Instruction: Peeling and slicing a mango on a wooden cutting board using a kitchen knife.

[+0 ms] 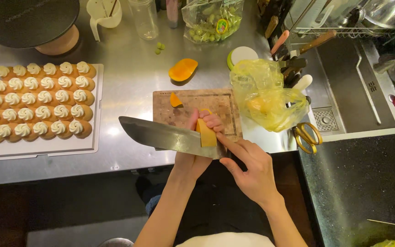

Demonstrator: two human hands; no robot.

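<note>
My left hand (193, 158) holds a yellow-orange piece of fruit (205, 133) upright at the near edge of the wooden cutting board (227, 103). In my right hand (248, 167) is a large knife (161, 133), index finger stretched along its spine. Its broad blade points left and lies against the fruit piece. A small orange fruit chunk (175, 100) rests on the board's far left part. A bigger orange fruit half (183, 69) lies on the steel counter beyond the board.
A white tray (46, 146) of cream-topped pastries sits at left. A yellow plastic bag (266, 91) and yellow-handled scissors (307, 135) lie right of the board. The sink (348, 87), knives, a bag of grapes (211, 20) and a black turntable (30, 20) stand at the back.
</note>
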